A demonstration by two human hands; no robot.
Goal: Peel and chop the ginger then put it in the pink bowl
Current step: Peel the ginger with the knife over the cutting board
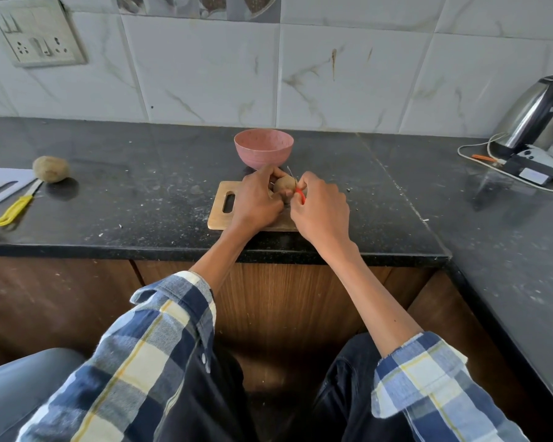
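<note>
Above a small wooden cutting board (221, 215), my left hand (258, 202) grips a brown, rounded piece of ginger (284, 185). My right hand (321, 207) is closed on a red-handled peeler (300, 195), whose thin metal tip pokes up beside the ginger. The fingers of both hands hide most of the ginger and the peeler. Just behind my hands on the black counter stands the pink bowl (263, 152), which looks empty.
A second brown lump (50, 168) lies at the left, next to a yellow-handled knife (15, 208) and a pale board (0, 183). A steel kettle (538, 118) with its cable sits at the far right. The counter edge (205, 252) runs just below the cutting board.
</note>
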